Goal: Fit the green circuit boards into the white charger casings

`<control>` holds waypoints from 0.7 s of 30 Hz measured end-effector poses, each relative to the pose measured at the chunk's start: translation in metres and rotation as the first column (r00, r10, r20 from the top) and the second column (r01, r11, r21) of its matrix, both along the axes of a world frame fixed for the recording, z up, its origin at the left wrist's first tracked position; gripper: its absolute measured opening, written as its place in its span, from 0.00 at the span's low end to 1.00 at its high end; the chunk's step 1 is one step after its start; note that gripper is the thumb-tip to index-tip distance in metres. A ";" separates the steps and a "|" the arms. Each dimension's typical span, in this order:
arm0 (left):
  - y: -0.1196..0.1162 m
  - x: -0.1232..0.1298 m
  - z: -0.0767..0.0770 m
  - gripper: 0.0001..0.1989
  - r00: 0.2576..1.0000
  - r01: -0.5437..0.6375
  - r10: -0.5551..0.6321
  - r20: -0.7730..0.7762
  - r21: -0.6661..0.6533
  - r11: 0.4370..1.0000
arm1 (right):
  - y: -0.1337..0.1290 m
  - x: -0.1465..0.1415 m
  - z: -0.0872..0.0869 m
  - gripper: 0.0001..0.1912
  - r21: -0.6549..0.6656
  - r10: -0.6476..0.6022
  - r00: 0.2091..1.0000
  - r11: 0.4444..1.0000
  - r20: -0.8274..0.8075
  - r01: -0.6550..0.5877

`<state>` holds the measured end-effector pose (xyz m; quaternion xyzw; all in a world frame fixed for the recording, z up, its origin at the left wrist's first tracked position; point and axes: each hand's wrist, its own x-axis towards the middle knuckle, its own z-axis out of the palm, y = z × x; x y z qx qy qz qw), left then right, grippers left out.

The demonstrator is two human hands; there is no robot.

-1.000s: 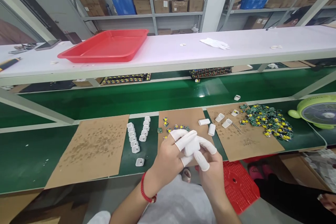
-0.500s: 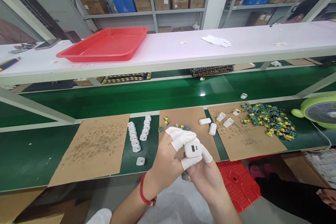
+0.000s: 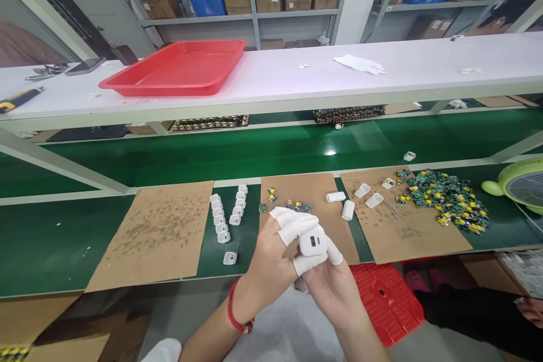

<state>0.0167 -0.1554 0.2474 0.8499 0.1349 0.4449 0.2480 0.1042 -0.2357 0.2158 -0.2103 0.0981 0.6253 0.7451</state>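
Both of my hands hold a small white charger housing [image 3: 313,241] over the near edge of the bench. Its end face, with a dark rectangular port and a smaller slot, is turned toward me. My left hand [image 3: 271,257], with white finger cots and a red bracelet at the wrist, pinches it from the left. My right hand [image 3: 333,283], also in finger cots, supports it from below and the right; part of its fingers is hidden. Left of my hands, similar white housings [image 3: 219,219] stand in two rows, and a single housing [image 3: 229,258] sits closer to me.
Brown cardboard sheets [image 3: 161,226] cover parts of the green bench. At right lie a heap of circuit boards [image 3: 449,198], white shells [image 3: 374,199] and a green fan [image 3: 521,184]. A raised shelf carries a red tray [image 3: 173,70] and a white glove [image 3: 360,64]. Another person's hand shows at lower right.
My view has shifted slightly, so the bench and shelf appear a little further right. Both hands keep the same grip on the charger housing.
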 end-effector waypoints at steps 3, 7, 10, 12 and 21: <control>-0.003 -0.001 0.009 0.13 0.999 0.031 -0.031 0.021 0.000 1.000 | -0.002 -0.002 0.000 0.17 0.108 0.018 0.989 0.994 0.150 -0.034; -0.006 -0.003 0.023 0.15 0.994 0.058 -0.060 0.092 0.024 0.998 | -0.007 -0.005 0.003 0.14 0.312 -0.015 0.942 0.945 0.334 -0.096; -0.010 -0.006 0.032 0.16 0.990 0.052 -0.058 0.130 0.044 0.998 | -0.011 -0.006 0.010 0.14 0.316 -0.068 0.911 0.946 0.406 -0.070; -0.014 -0.008 0.037 0.16 0.990 0.054 -0.060 0.131 0.045 0.998 | -0.012 -0.007 0.014 0.15 0.307 -0.084 0.891 0.950 0.446 -0.064; -0.029 -0.011 0.047 0.13 0.989 0.080 -0.076 0.131 -0.030 0.996 | -0.018 -0.009 0.025 0.11 0.367 -0.153 0.876 0.930 0.457 -0.030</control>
